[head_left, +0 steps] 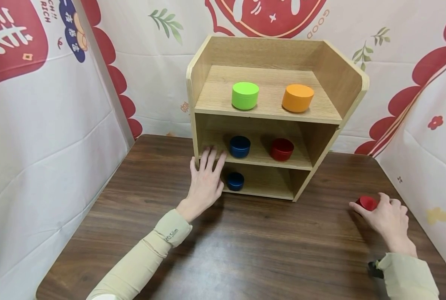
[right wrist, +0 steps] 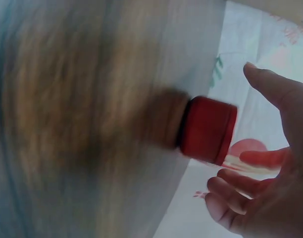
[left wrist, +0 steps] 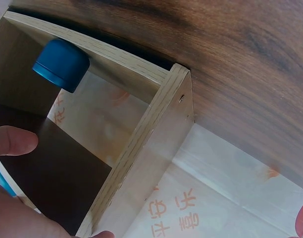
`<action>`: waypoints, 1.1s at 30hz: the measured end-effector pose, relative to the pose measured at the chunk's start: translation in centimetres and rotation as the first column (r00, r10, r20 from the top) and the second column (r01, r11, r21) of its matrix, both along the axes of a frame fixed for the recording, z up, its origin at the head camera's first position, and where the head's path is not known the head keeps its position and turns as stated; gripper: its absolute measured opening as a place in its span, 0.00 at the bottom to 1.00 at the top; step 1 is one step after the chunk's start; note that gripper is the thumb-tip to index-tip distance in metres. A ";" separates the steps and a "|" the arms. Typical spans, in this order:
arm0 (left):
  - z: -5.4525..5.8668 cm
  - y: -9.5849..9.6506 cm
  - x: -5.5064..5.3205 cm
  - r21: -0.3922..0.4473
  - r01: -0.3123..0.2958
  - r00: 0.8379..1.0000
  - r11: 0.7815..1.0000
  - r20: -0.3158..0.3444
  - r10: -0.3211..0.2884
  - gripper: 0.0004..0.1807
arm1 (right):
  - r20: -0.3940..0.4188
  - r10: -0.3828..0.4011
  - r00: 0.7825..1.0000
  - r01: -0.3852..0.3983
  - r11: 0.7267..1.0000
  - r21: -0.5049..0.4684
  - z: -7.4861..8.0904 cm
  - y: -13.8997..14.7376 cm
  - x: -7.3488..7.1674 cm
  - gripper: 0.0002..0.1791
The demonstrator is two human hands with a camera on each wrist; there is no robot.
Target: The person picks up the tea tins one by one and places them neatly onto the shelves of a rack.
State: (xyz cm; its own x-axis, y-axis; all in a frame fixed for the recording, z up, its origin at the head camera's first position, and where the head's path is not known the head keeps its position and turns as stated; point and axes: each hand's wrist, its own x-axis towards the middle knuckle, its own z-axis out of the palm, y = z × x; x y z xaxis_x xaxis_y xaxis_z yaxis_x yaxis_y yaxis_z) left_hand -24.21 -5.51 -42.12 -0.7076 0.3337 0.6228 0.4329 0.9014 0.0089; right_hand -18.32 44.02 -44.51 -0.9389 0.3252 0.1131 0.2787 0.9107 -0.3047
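My left hand [head_left: 205, 179] is at the left side of a small wooden shelf [head_left: 260, 118], fingers spread over its front edge near the middle board. A blue round tin [head_left: 239, 146] stands just right of those fingers. Below, on the bottom level, is another blue tin [head_left: 235, 181], which the left wrist view shows beyond my thumb [left wrist: 15, 141]. Far right, my right hand [head_left: 389, 216] spreads its thumb and fingers about a red round tin [head_left: 367, 203] on the table. In the right wrist view a gap shows between the hand and this red tin [right wrist: 206, 130].
On the shelf's top board stand a green tin [head_left: 245, 96] and an orange tin [head_left: 298, 98]. Another red tin [head_left: 281, 149] is on the middle board. The dark wooden table [head_left: 268, 246] is bordered by printed cloth [head_left: 151, 83] at the back and sides.
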 end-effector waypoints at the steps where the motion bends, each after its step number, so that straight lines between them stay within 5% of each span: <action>1: 0.0 0.0 0.0 0.002 0.001 1.000 1.000 0.001 -0.001 0.46 | 0.018 -0.006 1.000 0.006 1.000 0.003 -0.1 0.3 0.0 0.58; 10: 0.0 0.0 0.0 0.007 0.006 1.000 1.000 -0.002 -0.006 0.45 | 0.101 0.008 0.995 -0.006 1.000 -0.017 -0.5 1.6 -0.3 0.57; 33: -0.1 0.0 -0.1 -0.002 0.004 1.000 1.000 -0.001 -0.004 0.45 | 0.041 0.067 0.997 -0.064 0.996 -0.054 -1.5 2.3 -0.7 0.47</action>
State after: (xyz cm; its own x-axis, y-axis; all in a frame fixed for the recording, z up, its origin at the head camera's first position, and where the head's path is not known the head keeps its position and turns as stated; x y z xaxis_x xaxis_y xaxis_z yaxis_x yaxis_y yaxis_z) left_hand -24.36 -5.52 -42.23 -0.7056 0.3378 0.6229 0.4362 0.8998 0.0061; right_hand -18.98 46.35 -45.99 -0.9620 0.2671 0.0563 0.2328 0.9105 -0.3417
